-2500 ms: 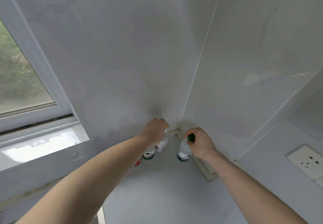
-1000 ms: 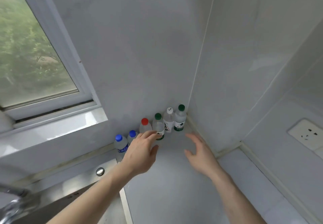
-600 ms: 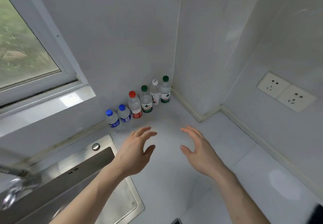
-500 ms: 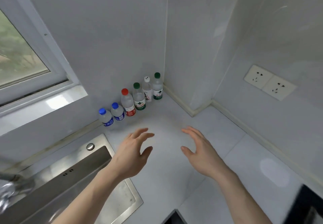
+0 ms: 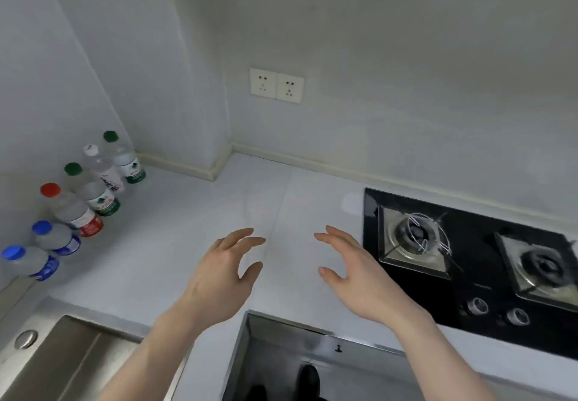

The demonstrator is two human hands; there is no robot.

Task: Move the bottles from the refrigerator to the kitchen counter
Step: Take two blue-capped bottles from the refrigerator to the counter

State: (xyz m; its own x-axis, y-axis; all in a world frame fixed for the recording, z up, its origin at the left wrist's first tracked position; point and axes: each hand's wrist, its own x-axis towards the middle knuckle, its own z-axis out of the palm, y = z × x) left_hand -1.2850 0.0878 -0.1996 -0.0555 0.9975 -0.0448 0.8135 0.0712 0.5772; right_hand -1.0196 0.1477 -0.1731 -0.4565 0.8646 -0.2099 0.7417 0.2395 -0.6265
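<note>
Holding both hands empty above the kitchen counter [image 5: 200, 213], we judge the step in hand to be the trip to the refrigerator for more bottles, though no refrigerator shows in the head view. Our left hand [image 5: 219, 278] has its fingers spread and loosely bent, gripping nothing; our right hand [image 5: 353, 272] mirrors it, fingers apart and relaxed, likewise empty.

Six bottles stand in a row along the wall at about nine to ten o'clock from our hands: the far green-capped bottle [image 5: 123, 156] nearest the corner, then the white-capped bottle [image 5: 101, 167], the near green-capped bottle [image 5: 92, 189], the red-capped bottle [image 5: 70, 209], and two blue-capped bottles [image 5: 56, 238] [image 5: 26, 263] closest to the sink [image 5: 62, 360] at seven o'clock. All are upright, packed close together, and well apart from our hands.

To do this well, we should turn away with elbows in, because the gas stove [image 5: 469, 253] sits just at our three o'clock. When we come with more bottles, bare counter lies at twelve o'clock, in front of the wall sockets [image 5: 276, 85]. Setting them there, away from the sink edge and burners, would be safest. Whether more bottles remain we cannot tell.
</note>
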